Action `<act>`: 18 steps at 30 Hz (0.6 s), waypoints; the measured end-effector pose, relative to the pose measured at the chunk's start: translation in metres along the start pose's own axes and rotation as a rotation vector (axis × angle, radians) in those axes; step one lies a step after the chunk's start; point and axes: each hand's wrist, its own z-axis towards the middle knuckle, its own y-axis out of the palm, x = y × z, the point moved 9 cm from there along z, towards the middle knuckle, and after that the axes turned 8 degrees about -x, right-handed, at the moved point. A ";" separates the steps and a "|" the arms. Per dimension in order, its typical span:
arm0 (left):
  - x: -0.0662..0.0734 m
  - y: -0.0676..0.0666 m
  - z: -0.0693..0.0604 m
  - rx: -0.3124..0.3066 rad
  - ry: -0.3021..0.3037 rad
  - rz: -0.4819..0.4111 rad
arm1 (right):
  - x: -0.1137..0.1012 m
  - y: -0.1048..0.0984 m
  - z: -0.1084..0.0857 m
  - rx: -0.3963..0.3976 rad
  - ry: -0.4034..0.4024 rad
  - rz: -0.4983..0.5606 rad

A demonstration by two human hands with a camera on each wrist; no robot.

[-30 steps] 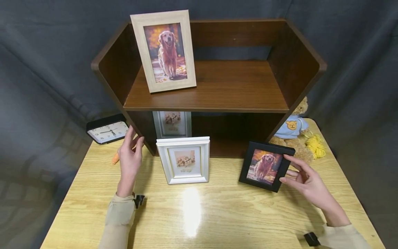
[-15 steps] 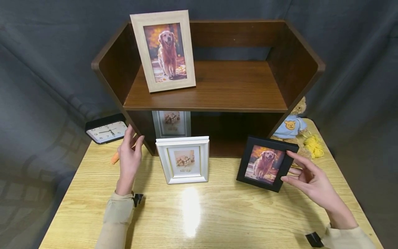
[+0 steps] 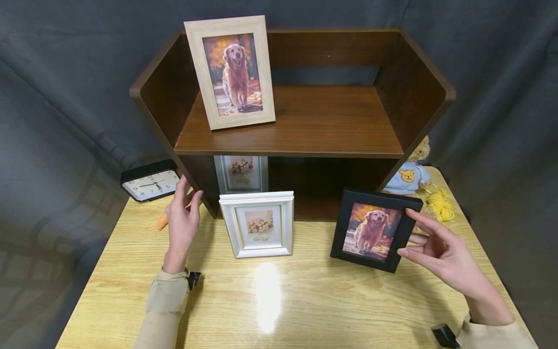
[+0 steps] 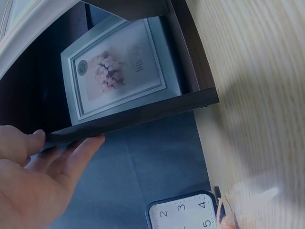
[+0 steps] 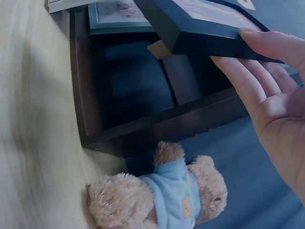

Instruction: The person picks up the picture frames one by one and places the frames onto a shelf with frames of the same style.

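Pale tabletop (image 3: 322, 300), dark shelf (image 3: 327, 121): left hand (image 3: 183, 220) pinches the shelf's left side, right hand (image 3: 446, 259) the black frame (image 3: 372, 231), seemingly unplaced; beige frame (image 3: 237, 72) already stands shelved.

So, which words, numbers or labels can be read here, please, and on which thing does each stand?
"2", "3", "4", "5": clock, left wrist view.
"8", "9", "10": clock, head view.
"free style", apparently: white frame; the line above is too small.
Grey frame: its print is too blurred to read.
Black frame: no text visible.
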 end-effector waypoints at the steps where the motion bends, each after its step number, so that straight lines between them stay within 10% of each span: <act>1: 0.000 0.000 0.000 0.001 0.001 -0.001 | -0.002 0.001 0.001 -0.010 -0.018 0.019; 18: 0.000 0.002 -0.001 0.024 0.015 0.010 | -0.029 0.004 0.017 -0.031 -0.099 0.008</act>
